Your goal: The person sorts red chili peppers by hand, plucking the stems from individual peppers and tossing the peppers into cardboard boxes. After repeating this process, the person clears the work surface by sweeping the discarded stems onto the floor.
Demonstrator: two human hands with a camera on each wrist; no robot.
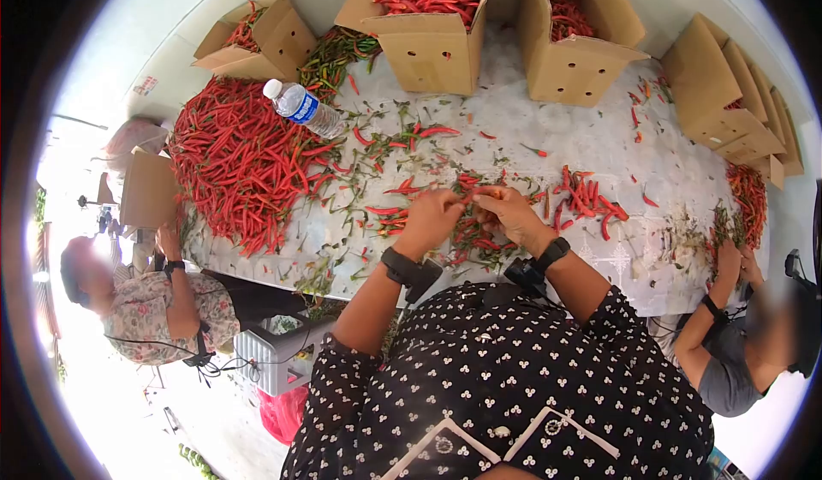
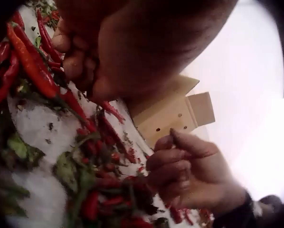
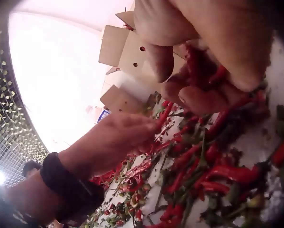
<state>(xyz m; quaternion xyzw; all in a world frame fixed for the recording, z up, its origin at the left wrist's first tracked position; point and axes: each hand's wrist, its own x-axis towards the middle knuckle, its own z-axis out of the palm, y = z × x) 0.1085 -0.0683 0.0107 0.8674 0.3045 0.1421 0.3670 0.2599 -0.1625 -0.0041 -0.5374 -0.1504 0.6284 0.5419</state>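
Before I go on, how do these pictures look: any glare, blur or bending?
Head view: strong fisheye curving with black corners, white glare down the left side, but the bottle fairly clear. Left wrist view: blown-out white at right, the chilies dim and soft. Right wrist view: glare at upper left, a bright spot at lower left, nearby chilies soft too.

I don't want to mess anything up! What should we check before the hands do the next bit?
1. Right hand has a good hold: ok, fingers curled round red chili.
2. Left hand holds a chili too: cannot tell, its fingertips are partly hidden.
3. Table free of scraps: not ok, green bits lie scattered.
4. Bottle capped: ok, white cap on.
5. Middle box open: ok, red chilies show inside.
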